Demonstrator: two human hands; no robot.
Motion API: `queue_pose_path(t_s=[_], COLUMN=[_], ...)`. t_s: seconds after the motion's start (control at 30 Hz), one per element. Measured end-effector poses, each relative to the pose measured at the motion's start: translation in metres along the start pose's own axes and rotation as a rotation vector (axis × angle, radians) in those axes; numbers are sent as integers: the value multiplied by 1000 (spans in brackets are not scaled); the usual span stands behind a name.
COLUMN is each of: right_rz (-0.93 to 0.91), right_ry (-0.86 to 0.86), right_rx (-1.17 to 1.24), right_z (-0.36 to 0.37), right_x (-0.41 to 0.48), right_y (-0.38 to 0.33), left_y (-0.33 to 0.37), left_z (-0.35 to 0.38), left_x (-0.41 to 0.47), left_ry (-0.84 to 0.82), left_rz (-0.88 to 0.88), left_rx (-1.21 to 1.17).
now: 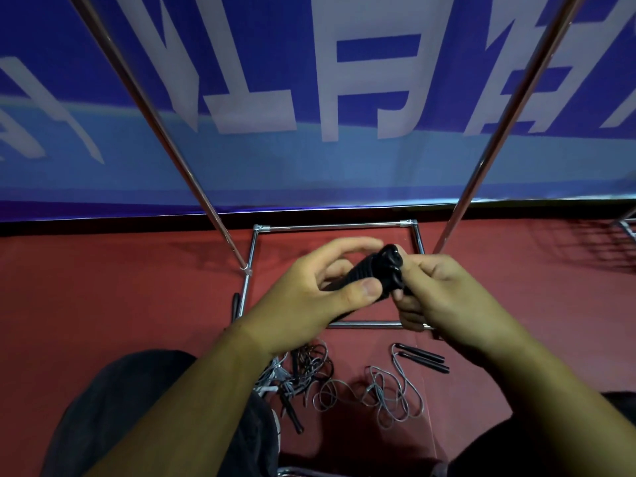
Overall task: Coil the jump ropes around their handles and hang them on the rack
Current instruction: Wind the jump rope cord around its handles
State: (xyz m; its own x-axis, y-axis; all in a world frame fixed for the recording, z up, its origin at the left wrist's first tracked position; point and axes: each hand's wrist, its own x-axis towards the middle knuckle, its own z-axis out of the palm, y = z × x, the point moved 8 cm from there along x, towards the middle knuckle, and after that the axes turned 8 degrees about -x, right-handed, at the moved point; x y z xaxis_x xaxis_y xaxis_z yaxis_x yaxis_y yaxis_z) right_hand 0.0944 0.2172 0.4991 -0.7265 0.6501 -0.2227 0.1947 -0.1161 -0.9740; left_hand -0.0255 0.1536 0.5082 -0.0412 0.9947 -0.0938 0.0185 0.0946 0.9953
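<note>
- At the centre of the frame, both hands hold a pair of black handles [375,273] of a jump rope, kept side by side above the floor.
- The left hand [309,297] grips the ribbed shafts, its thumb pressed on top and its fingers curled around the far side.
- The right hand [444,297] pinches the rounded ends of the same handles with thumb and curled fingers.
- Behind the hands, the chrome rack [334,228] stands on the red floor [120,287]; its base makes a rectangle and two poles rise toward the upper left and upper right of the frame.
- At lower centre, a grey rope [389,394] lies loose on the floor, and its loose handles [423,359] lie together just right of it.
- Left of it, a tangle of ropes [303,370] lies partly hidden under the left forearm.
- A blue banner [309,166] with white characters fills the top of the frame.
</note>
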Motion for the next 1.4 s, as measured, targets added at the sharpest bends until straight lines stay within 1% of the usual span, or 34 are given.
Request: queue_pose_path(t_s=[0.1,0.23,0.33,0.47,0.67,0.77,0.87,0.97,1.03,1.1,1.17,1.23,1.33,1.4], right_rz=[-53,-112,-137,-194,-185,-139,-63,-17,26,104,142,76,-35,-48], right_ry=[56,127,152,162,59,104,226,319,323,223,67,2,73,117], right_rx=[-93,-268,-360,-464,-387,-274,-93,197,372,456,401,288,138,94], right_z=[5,2,-1,0,6,-1,-17,-26,-24,-10,11,26,27,25], right_x=[-1,-3,-3,-4,-3,0,4,3,4,5,5,2,2,4], right_y=[2,2,3,-1,-3,-3,5,10,12,18,28,31,28,28], left_y=[7,9,5,5,4,6,8,7,8,5,3,2,6,6], left_z=[0,2,-3,-12,-7,-7,-7,-4,-3,-8,-13,-12,-3,4], left_x=[1,3,4,5,5,6,6,5,5,4,3,3,-1,-4], left_ry=[35,62,110,185,148,134,126,114,147,235,337,401,465,488], left_rz=[54,55,46,62,81,78,87,81,98,130,165,183,221,223], left_rx=[5,41,108,109,-21,-35,57,142,217,261,268,281,363,386])
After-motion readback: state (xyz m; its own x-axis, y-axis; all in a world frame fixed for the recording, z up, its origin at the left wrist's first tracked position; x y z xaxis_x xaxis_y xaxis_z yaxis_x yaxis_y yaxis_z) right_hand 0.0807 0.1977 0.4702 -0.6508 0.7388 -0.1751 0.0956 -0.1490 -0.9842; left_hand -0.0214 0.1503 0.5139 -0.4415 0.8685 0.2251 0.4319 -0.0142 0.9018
